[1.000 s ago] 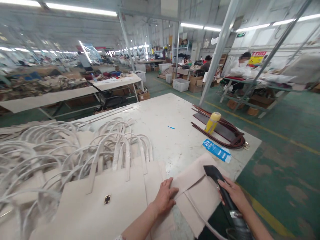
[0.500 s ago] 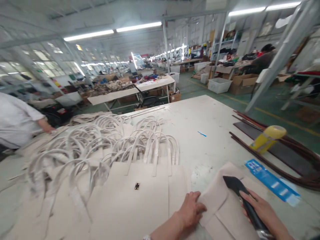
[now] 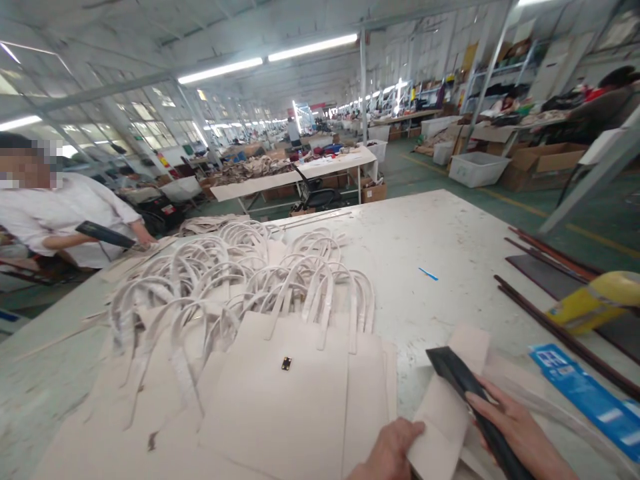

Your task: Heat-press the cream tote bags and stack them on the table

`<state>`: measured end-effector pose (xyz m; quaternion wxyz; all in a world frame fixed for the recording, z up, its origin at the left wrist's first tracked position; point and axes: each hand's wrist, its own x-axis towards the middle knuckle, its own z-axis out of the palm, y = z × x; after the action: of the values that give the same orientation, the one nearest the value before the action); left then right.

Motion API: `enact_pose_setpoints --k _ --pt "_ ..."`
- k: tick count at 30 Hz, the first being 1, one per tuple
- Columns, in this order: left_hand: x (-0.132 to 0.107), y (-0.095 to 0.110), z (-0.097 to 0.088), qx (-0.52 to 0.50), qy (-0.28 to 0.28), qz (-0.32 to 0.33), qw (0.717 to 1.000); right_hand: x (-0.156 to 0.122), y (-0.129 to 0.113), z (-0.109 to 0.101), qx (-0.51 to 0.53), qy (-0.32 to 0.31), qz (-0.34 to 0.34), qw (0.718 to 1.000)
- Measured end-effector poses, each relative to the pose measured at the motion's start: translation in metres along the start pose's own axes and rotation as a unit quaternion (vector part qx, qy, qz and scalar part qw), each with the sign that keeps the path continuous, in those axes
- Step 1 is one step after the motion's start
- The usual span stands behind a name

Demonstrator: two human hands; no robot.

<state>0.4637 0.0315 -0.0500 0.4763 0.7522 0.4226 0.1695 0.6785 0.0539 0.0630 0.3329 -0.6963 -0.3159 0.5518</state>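
My right hand (image 3: 515, 427) is wrapped round a black hand tool (image 3: 450, 373) with a wide, flat, wedge-shaped end. That end lies over a beige bag piece (image 3: 440, 427), which looks bent or folded. My left hand (image 3: 393, 450) has its fingers curled at the piece's left edge and appears to grip it; the fingertips are partly hidden. Just left of this hand lies a flat beige bag panel (image 3: 280, 407) with a small dark metal fitting (image 3: 286, 363) and handles at its top. Behind it are piled several more beige bags with looped handles (image 3: 225, 267).
On the right lie a blue printed strip (image 3: 585, 393), dark brown straps (image 3: 565, 327) and a yellow bottle-like object (image 3: 595, 303). A small blue item (image 3: 428, 273) rests on the white table (image 3: 400, 233). At far left, a co-worker (image 3: 75, 207) holds a similar black tool.
My view has swung left, bringing more of the co-worker in. The beige piece under my tool has shifted and now shows a raised, folded strip; both hands stay near it.
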Motion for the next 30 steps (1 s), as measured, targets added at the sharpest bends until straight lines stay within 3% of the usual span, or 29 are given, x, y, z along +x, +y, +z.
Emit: enact_pose_setpoints --k 3,5,7,9,12,17,23,30 --pt "-0.004 0.01 -0.008 -0.094 0.041 -0.14 0.985 -0.003 -0.005 0.028 0.003 -0.087 -0.023 0.996" --pt "-0.009 0.01 -0.02 -0.098 0.012 -0.218 0.971 0.005 -0.005 0.048 0.013 -0.126 -0.032 0.991" --pt "-0.018 0.003 -0.039 -0.048 0.015 -0.256 0.965 0.017 -0.004 0.067 0.02 -0.145 -0.036 0.989" --pt "-0.028 -0.012 -0.06 0.064 0.042 -0.218 0.973 0.032 -0.003 0.082 0.023 -0.148 -0.024 0.988" --pt "-0.037 -0.04 -0.083 0.258 0.043 -0.074 0.962 0.051 -0.006 0.098 0.02 -0.133 0.008 0.991" --pt "-0.035 -0.063 -0.096 0.375 0.008 0.09 0.922 0.072 -0.021 0.117 0.014 -0.118 0.028 0.992" --pt "-0.033 -0.063 -0.101 0.395 0.004 0.103 0.913 0.068 -0.018 0.124 0.007 -0.098 0.052 0.994" --pt "-0.033 -0.057 -0.108 0.333 -0.054 0.074 0.938 0.081 -0.03 0.132 0.011 -0.086 0.06 0.994"
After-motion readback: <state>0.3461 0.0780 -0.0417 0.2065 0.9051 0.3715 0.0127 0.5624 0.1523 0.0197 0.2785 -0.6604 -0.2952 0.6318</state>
